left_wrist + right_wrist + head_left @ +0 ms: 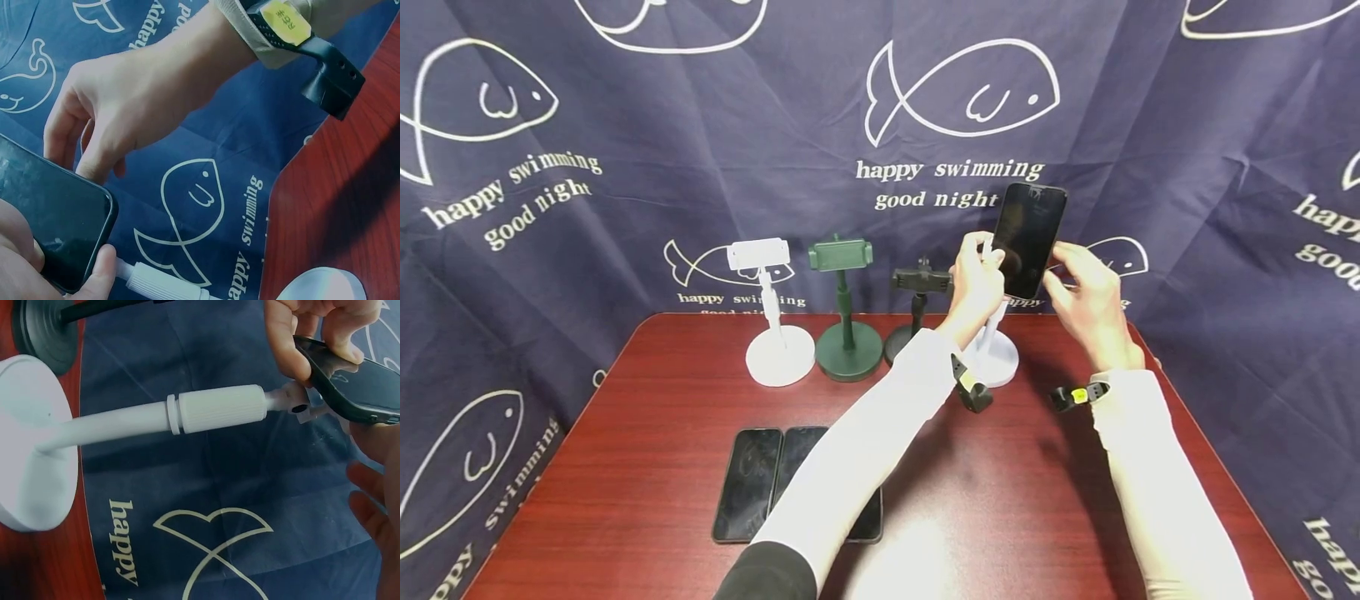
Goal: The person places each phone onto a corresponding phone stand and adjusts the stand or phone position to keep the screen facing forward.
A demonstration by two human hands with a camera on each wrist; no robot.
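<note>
A black smartphone [1032,242] is held up at the head of the rightmost white phone stand [992,358], its dark screen toward me and tilted. My left hand [977,283] grips the phone's left side, with the thumb at the front. On the opposite side, my right hand [1092,304] pinches the phone's right edge between thumb and fingers. In the right wrist view, the stand's ribbed white stem [222,407] runs up to a clamp [306,403] behind the phone. The phone hides most of that clamp, so its grip on the phone cannot be seen.
To the left stand a white phone stand [779,354], a green one [848,350] and a black one [919,282], partly behind my left arm. More black smartphones [748,483] lie on the red-brown table [625,483], partly covered by my left forearm. A blue fish-print cloth [805,125] hangs behind.
</note>
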